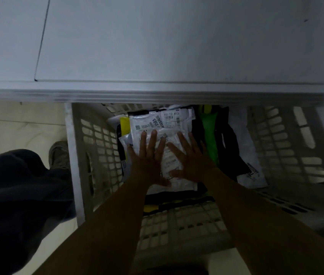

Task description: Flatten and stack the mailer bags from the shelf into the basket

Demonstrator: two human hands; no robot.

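A white mailer bag (157, 122) with printed labels lies on top of a stack inside the white slatted basket (97, 155). My left hand (149, 155) and my right hand (190, 155) both press flat on it, fingers spread and straight, side by side. Under and beside it lie other bags: a green one (209, 132), black ones (228, 143), a yellow one (124, 126) and a white one (252, 171) at the right. My forearms hide the near part of the stack.
A grey shelf board (157, 46) fills the top half of the view, and its front edge (157, 94) overhangs the basket's far side. A person's dark trouser leg (18, 195) and shoe (59, 153) stand on the pale floor at the left.
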